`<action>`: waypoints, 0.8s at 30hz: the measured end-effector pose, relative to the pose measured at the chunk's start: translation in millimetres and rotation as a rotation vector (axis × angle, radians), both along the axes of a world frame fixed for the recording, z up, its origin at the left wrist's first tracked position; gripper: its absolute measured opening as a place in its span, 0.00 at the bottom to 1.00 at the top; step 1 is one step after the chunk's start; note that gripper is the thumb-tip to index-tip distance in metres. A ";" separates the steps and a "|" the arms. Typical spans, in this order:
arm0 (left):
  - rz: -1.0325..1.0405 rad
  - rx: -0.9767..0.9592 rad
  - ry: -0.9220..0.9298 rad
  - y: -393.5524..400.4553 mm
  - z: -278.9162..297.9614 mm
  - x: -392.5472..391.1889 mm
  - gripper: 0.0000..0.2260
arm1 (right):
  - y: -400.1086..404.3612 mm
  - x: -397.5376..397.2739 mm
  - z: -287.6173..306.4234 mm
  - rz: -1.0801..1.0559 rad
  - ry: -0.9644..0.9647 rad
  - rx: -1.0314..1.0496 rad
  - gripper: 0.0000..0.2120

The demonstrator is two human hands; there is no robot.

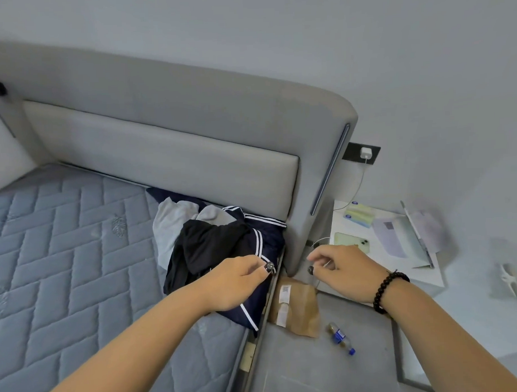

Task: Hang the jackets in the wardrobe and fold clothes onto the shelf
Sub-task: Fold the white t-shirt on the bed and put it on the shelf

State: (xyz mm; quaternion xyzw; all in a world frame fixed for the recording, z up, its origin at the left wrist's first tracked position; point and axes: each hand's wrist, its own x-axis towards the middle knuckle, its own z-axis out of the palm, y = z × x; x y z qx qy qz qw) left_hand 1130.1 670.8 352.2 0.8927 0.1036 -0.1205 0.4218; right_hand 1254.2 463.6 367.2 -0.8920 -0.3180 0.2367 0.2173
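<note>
A heap of clothes lies in the bed's corner by the headboard: a navy jacket with white stripes (268,248), a black garment (206,247) on top and a light grey one (170,225) behind. My left hand (239,281) rests on the navy jacket at the mattress edge, its fingers curled at the striped hem. To the right, my right hand (342,269), with a dark bead bracelet on the wrist, hovers over the gap between bed and nightstand with fingers loosely curled; a thin white cable runs close by its fingers. No wardrobe or shelf shows.
The quilted blue mattress (72,261) fills the left. A grey padded headboard (176,146) stands behind. A white nightstand (430,275) carries a green phone (352,241), tissues and papers. On the floor lie a brown paper parcel (299,308) and a small bottle (341,338).
</note>
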 end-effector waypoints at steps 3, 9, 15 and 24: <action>-0.037 -0.001 -0.023 -11.7 0.1 11.2 0.12 | -13.9 1.8 -2.9 -0.032 -0.001 0.028 0.11; -0.143 -0.126 -0.074 -59.0 11.8 37.8 0.11 | -84.3 -21.3 5.5 -0.330 -0.015 0.090 0.11; -0.519 -0.132 -0.110 -151.0 26.2 64.5 0.13 | -174.6 -98.4 12.3 -0.734 -0.084 0.036 0.11; -1.038 -0.180 -0.053 -312.0 37.2 14.7 0.07 | -280.2 -257.6 15.6 -1.255 -0.112 -0.022 0.17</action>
